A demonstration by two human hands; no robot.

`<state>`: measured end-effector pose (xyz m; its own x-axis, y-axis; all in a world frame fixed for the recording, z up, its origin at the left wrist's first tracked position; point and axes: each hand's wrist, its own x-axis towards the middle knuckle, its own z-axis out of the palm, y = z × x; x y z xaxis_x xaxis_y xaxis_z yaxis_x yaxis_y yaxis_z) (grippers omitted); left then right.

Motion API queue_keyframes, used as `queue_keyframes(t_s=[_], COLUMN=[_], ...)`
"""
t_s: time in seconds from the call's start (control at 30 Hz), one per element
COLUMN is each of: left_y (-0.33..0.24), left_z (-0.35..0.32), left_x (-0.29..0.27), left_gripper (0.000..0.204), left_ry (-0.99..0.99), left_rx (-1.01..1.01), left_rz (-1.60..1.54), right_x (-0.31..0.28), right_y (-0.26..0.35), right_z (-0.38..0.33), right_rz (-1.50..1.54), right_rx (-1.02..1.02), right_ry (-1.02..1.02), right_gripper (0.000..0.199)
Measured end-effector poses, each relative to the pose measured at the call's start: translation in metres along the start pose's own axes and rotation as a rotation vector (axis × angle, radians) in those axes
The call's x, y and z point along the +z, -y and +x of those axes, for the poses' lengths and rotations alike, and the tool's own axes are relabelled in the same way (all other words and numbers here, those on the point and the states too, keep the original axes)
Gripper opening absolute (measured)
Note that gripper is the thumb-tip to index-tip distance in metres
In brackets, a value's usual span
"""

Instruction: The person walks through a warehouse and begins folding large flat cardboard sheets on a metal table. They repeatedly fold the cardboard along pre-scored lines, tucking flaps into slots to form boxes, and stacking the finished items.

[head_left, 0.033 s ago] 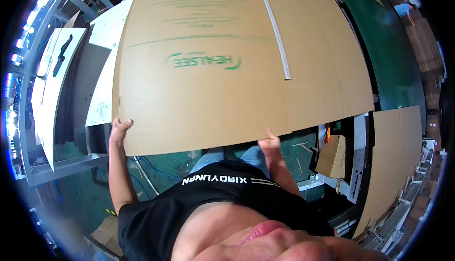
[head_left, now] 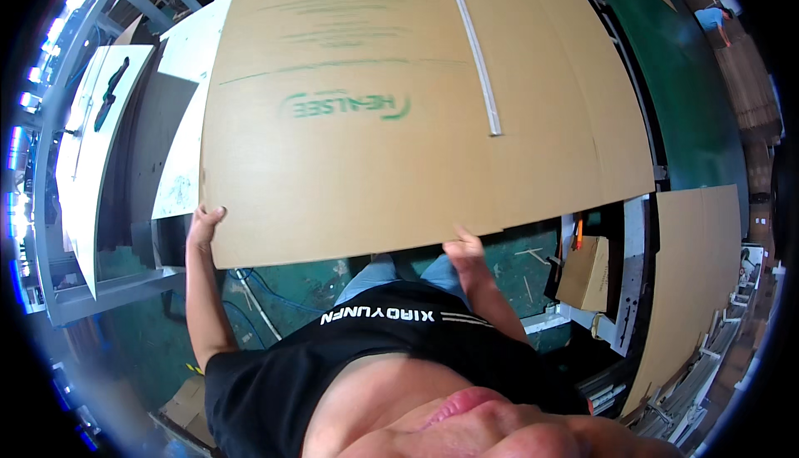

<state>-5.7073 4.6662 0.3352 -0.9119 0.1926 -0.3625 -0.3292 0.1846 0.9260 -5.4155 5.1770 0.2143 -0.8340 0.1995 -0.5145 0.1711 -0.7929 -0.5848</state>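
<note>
You are holding a big flat sheet of brown cardboard (head_left: 399,108) out in front of you. It fills most of the view and its top runs off past the edge, so you cannot see how far it goes. It hides almost all of what is behind it.

Your left hand (head_left: 202,223) grips the near left corner of the sheet. The fingers curl round the edge there, and their tips go under the sheet where you cannot see them. Your right hand (head_left: 464,247) holds the near bottom edge, further to the right. Its thumb and knuckles show below the edge, but the fingers slip behind the cardboard, so how tight they hold is hard to tell.

A thin white strip (head_left: 476,50) lies on the sheet, running from the top down toward the middle. Some green print on the cardboard is smeared and blurry.

Below the sheet you can see a bit of green floor (head_left: 308,279) and blue cables (head_left: 250,287), partly covered by your black shirt (head_left: 366,350). To the right, a small brown box (head_left: 587,273) peeks out, and another flat cardboard sheet (head_left: 695,275) lies beside it. On the left, white panels (head_left: 87,150) lean near a grey metal frame (head_left: 100,296); the bent picture rim makes them hard to make out.
</note>
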Motion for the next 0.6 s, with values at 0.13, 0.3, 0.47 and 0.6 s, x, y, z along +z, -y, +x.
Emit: queue_keyframes(t_s=[0.13,0.3,0.47,0.6], left_y=[-0.01,0.06,0.079,0.095], left_z=[0.028,0.08,0.049,0.049], left_x=[-0.093,-0.08,0.174,0.294], left_gripper=[0.052,0.062,0.064,0.052], left_ry=[-0.172,-0.465,0.26,0.516], left_rx=[-0.236,0.216,0.549,0.907], left_rz=[0.173,1.266,0.994,1.049], right_x=[0.119,0.141,0.107,0.082], right_y=[-0.06,-0.126,-0.115,-0.03], right_z=[0.049,0.11,0.143,0.198], right_rz=[0.297,-0.212,-0.825,-1.459], right_rx=[0.015,0.565,-0.164,-0.825], right_ry=[0.164,0.24,0.127,-0.202], right_gripper=[0.035,0.051,0.048,0.051])
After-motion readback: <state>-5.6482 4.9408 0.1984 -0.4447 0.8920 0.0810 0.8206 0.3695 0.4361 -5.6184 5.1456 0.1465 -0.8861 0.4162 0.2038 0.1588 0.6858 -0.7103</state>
